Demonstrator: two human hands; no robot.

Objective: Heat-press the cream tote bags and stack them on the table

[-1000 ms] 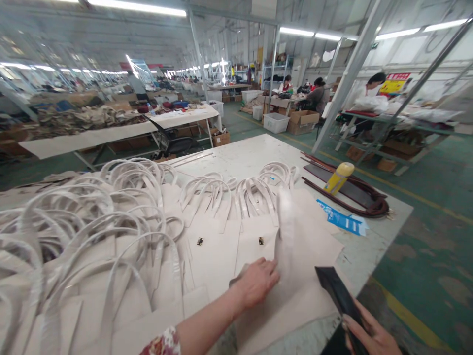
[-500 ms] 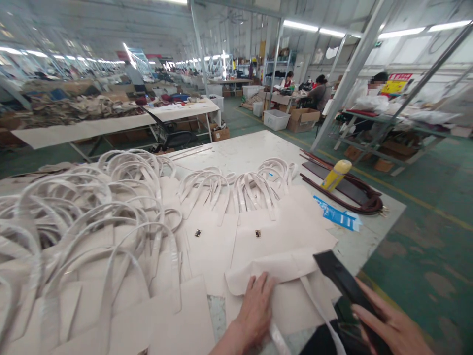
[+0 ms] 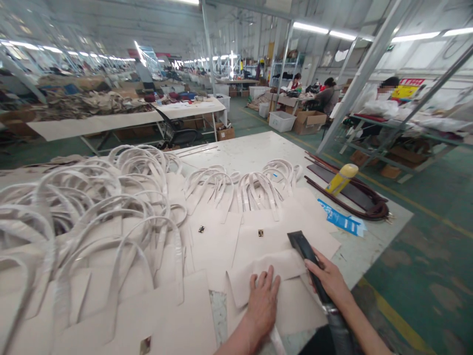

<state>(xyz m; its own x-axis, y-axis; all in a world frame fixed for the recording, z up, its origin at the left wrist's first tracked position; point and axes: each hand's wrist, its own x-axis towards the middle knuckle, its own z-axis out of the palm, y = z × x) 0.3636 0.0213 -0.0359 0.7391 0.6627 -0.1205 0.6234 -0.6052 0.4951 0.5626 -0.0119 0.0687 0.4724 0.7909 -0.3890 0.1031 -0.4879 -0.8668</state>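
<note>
My left hand [image 3: 263, 298] lies on a folded-over beige bag panel [image 3: 284, 266], fingers stretched and a little apart, pressing on it. In my right hand [image 3: 328, 278] is a black clipper-like tool [image 3: 303, 245] with a wide flat head; a thick dark hose seems to run from its lower end. Its head is over the right end of the fold; whether it touches I cannot tell. Behind the fold lie more flat beige bag panels [image 3: 221, 236] with small metal fittings [image 3: 260, 233] and looped handles [image 3: 254, 190].
Beige panels with tall handle loops [image 3: 84, 207] pile up on the left of the white table [image 3: 258, 145]. At right are a yellow bottle [image 3: 343, 178], brown straps [image 3: 369, 213] and a torn blue wrapper [image 3: 343, 220]. People work at tables beyond.
The black tool has swung up and left from the right side to above the fold, my right hand with it. My left hand has spread slightly on the panel. The view has shifted slightly.
</note>
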